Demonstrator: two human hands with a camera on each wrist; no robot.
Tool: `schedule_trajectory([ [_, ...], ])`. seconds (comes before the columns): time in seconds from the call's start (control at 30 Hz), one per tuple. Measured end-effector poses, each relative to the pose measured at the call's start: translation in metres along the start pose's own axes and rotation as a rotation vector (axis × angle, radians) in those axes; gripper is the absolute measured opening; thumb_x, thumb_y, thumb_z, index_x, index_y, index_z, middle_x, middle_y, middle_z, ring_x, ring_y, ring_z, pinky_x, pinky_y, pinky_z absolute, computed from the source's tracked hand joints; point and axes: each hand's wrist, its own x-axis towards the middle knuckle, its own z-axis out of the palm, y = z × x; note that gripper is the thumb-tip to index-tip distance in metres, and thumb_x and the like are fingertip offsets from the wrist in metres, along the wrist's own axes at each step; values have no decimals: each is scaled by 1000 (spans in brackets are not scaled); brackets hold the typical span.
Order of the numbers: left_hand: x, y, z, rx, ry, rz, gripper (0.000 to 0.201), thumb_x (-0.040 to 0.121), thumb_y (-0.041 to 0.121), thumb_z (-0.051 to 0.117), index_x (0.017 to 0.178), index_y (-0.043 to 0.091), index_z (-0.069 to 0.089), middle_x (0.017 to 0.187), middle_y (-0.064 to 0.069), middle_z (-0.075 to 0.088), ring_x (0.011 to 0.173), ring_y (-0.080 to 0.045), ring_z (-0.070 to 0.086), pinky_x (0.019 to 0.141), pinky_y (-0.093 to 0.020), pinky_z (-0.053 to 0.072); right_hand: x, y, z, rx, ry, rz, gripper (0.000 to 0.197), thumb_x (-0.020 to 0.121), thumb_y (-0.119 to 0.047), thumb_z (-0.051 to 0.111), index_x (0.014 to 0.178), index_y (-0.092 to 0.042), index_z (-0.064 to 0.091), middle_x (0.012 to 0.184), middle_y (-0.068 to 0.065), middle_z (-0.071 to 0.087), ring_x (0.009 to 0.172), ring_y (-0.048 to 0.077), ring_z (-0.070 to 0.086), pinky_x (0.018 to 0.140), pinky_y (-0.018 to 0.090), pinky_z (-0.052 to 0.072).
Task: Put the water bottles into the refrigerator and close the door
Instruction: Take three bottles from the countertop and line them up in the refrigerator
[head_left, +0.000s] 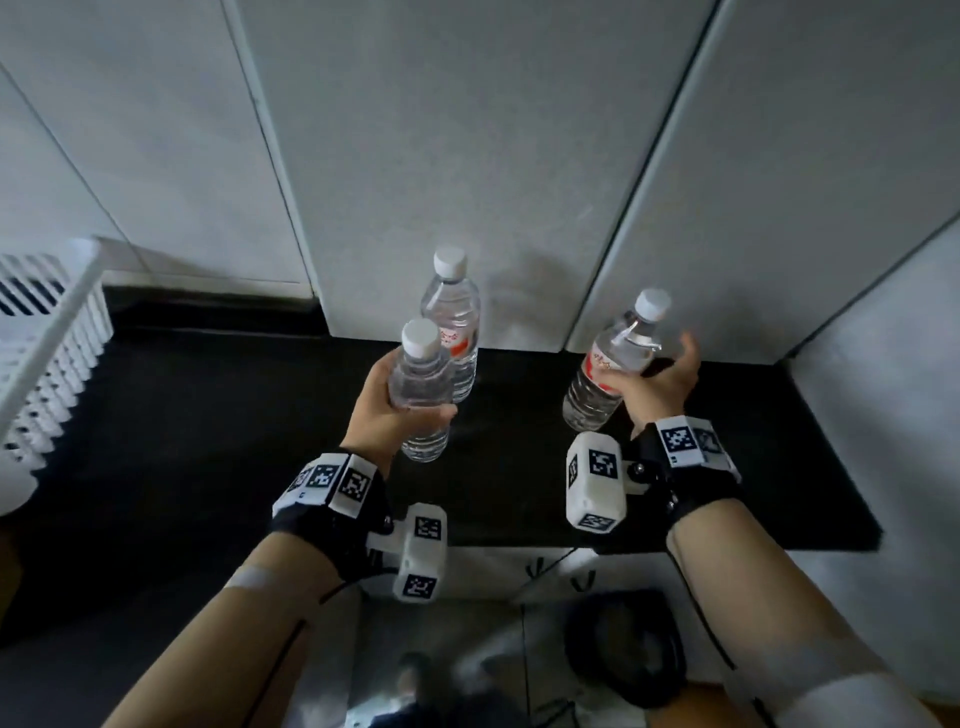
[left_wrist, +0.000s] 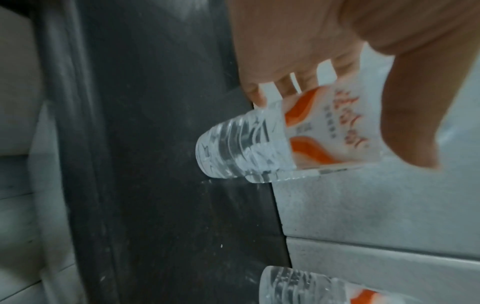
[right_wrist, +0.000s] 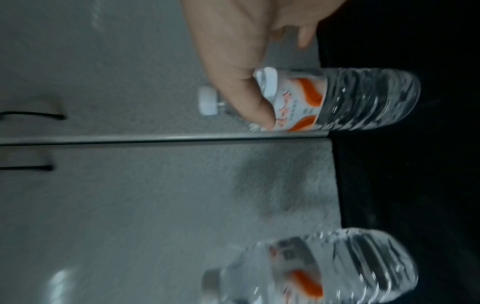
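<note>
Head view only: third bottle (head_left: 453, 321) behind left hand (head_left: 378, 405).

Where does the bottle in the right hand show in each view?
Head: bottle right of centre, tilted, gripped by the right hand.
Right wrist: top right, under the thumb.
Left wrist: bottle base at bottom edge; cannot tell whether it is this one.
Shared landmark: black countertop.
</note>
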Motion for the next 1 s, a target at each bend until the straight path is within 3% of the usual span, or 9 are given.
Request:
schedule_trajectory([
  [0.1,14,-5,4,35,7,-30,95,34,20,85,121,14,49,114,-7,63,105,-20,64,92,-37,52,23,16,12,10,-161,85,104,50,3,83,137,-13,27,137,13,46,122,28,50,105,50,41],
  [0.2,20,-9,2,71,50,-32,105,32,22,89,127,8,44,123,-15,60,114,-27,59,98,-48,47,37,27,17,-39,-183,79,87,43,-6,87,122,-6,48,121,13,61,109,29,60,98,52,48],
  [0.37,26,-7,-5,-34,35,17,93,46,12,87,126,-2,41,119,-30,56,108,-36,60,91,-47,51,29,20,24,-117,-293,-24,43,53,0,84,87,-16,63,105,9,67,103,29,64,96,46,50],
  [0.43,29,-6,-10,-72,50,40,95,45,13,87,126,-4,39,111,-24,56,101,-32,61,85,-41,51,13,15,34,-66,-408,-44,44,54,7,81,81,-22,61,102,9,66,101,28,64,95,45,49],
  [0.53,35,-2,-18,-74,64,26,107,36,22,91,126,-4,38,105,-12,59,93,-22,63,78,-34,51,-13,11,55,32,-550,-2,54,51,15,78,89,-19,61,98,7,68,94,23,64,94,43,50],
  [0.63,42,2,-24,-18,-31,15,111,32,30,93,122,-7,40,101,-10,61,89,-19,65,76,-32,51,-29,10,74,-9,-702,-46,59,48,13,80,90,-24,59,94,1,68,94,19,65,96,42,48],
  [0.77,50,8,-29,108,-202,-32,100,27,23,91,116,16,46,106,1,67,96,-12,67,83,-30,53,-33,7,87,-44,-826,-79,65,50,12,80,102,-18,56,103,4,68,95,15,65,92,35,50],
  [0.87,60,20,-35,379,-324,-79,117,25,25,84,129,27,29,127,0,50,115,-13,53,94,-29,47,-27,3,86,-98,-896,-90,68,52,9,81,104,-25,53,107,2,66,100,12,63,95,36,49],
  [1.0,80,30,-44,462,-466,-127,127,34,16,85,140,28,15,123,15,45,109,5,47,84,-13,45,-20,0,84,-187,-924,-22,94,54,8,81,129,-18,32,128,0,52,117,12,51,102,33,40],
])
